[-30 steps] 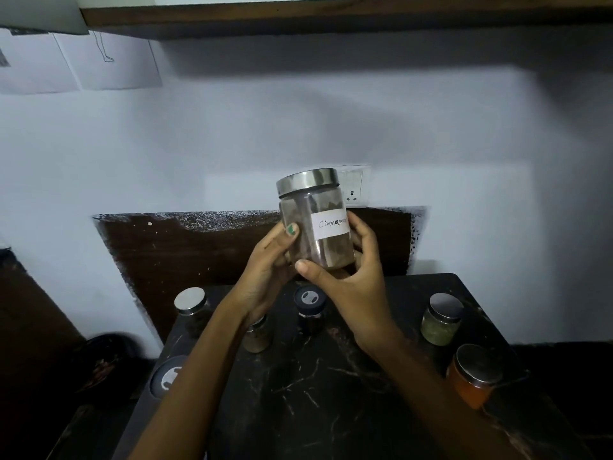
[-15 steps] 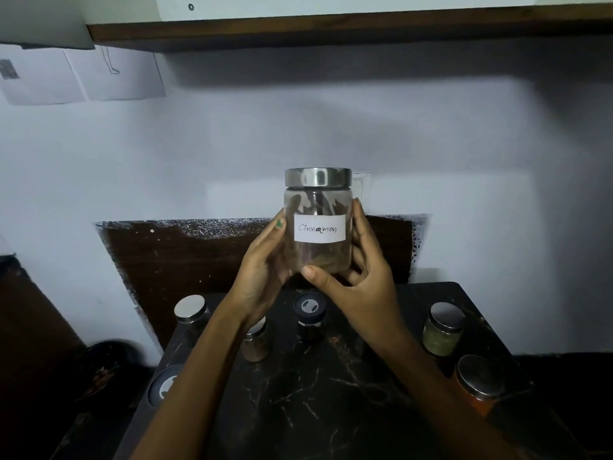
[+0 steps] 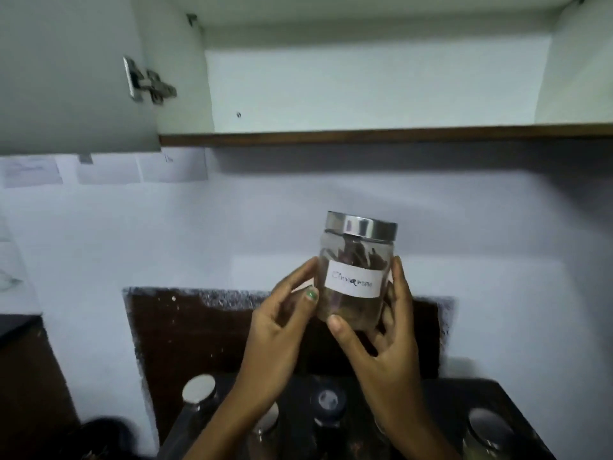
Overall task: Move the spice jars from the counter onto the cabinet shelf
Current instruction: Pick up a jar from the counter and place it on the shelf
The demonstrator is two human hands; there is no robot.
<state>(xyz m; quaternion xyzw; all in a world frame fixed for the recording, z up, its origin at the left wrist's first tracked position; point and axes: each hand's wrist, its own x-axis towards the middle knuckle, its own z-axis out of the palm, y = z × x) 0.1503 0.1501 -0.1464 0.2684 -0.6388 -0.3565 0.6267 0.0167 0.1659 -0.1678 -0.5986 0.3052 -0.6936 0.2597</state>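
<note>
A clear glass cinnamon jar with a steel lid and a white handwritten label is held up in front of the wall. My left hand grips its left side and my right hand cups its right side and bottom. Above it the white cabinet shelf with a brown front edge stands open and bare inside. Down on the dark counter stand more jars: a steel-lidded jar at the left, a dark-capped jar in the middle, another jar at the right, and one jar half hidden behind my left forearm.
The open cabinet door with its metal hinge hangs at the upper left. Paper sheets are taped on the wall below it. A dark brown backsplash panel stands behind the counter.
The jar has risen a little in both hands. My view has tilted upward, bringing the open cabinet interior and door into sight, with the counter jars sliding to the bottom edge.
</note>
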